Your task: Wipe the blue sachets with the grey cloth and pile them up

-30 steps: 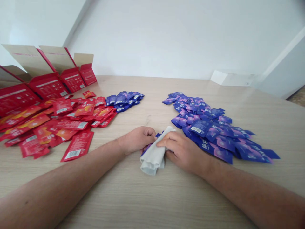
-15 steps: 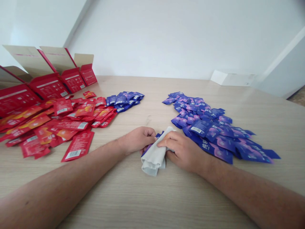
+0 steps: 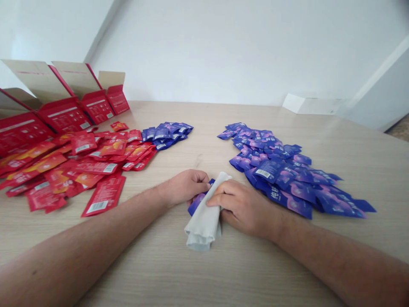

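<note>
A blue-purple sachet (image 3: 196, 203) lies at the middle of the table, pinched at its upper left by my left hand (image 3: 186, 187). Folded white cloth (image 3: 203, 219) covers much of that sachet. Gripping the cloth from the right, my right hand (image 3: 244, 205) presses it against the sachet's face, fingers curled over it. The lower end of the cloth hangs toward me. To the right spreads a heap of purple sachets (image 3: 287, 179), close to my right hand. A smaller pile of blue sachets (image 3: 168, 133) sits beyond my left hand.
Many red sachets (image 3: 105, 166) are heaped on the left of the wooden table (image 3: 153, 268). Open red boxes (image 3: 65, 115) stand in a row behind them. A white box (image 3: 311, 105) rests at the back right against the wall.
My right hand and the cloth have slid slightly toward me and left, showing more of the sachet. My left hand holds its place.
</note>
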